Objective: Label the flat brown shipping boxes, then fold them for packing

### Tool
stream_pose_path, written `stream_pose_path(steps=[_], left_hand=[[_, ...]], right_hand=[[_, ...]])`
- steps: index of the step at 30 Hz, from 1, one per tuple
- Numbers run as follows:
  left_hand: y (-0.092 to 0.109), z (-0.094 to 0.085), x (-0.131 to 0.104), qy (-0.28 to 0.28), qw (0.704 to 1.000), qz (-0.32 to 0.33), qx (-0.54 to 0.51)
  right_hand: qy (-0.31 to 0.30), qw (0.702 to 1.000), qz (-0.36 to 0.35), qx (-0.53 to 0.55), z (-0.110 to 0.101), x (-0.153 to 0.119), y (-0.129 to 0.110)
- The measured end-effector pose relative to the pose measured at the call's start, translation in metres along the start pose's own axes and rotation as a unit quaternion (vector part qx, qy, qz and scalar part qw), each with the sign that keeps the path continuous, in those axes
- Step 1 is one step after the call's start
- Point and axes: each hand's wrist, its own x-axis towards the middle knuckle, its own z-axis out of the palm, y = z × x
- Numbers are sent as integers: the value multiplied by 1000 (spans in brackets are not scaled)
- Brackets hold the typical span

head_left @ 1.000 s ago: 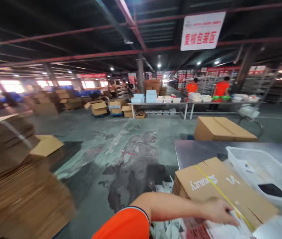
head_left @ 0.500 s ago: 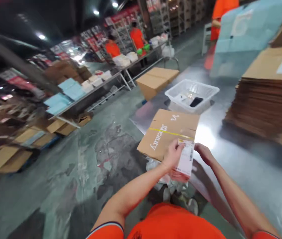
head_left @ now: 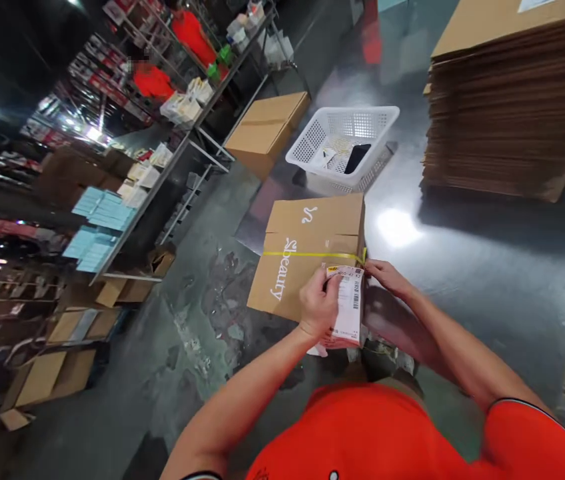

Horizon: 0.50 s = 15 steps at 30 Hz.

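A flat bundle of brown cardboard (head_left: 307,223) with white lettering lies at the near left edge of the metal table, a yellow strap (head_left: 307,254) running across it. On its near right part rests a stack of printed labels (head_left: 346,307). My left hand (head_left: 320,300) is closed on the label stack, thumb on top, against the cardboard. My right hand (head_left: 387,275) is at the bundle's right side, fingers pinched together on the end of the yellow strap.
Beyond the bundle, a white basket (head_left: 307,143) holds a dark flat object. A tall cardboard stack (head_left: 502,127) stands on the right of the metal table (head_left: 462,267). A closed carton (head_left: 265,127) is behind. Two people in orange are at a far bench.
The view has turned and shifted, so the bundle and basket appear further left. My right fingers have closed at the strap by the bundle's right edge. My left hand still holds the labels.
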Motion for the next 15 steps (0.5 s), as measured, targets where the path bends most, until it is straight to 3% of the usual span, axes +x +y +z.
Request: stream_pose_path(steps=[7, 11, 15], left_hand=[[-4, -3, -4, 41, 999, 17, 12], [-2, -2, -3, 41, 998, 53, -2], [6, 1, 7, 9, 994, 110, 2]], right_hand=[[-53, 998, 15, -29, -20, 8, 0], [91, 996, 7, 14, -17, 4, 25], [189, 982, -10, 18, 21, -14, 55]])
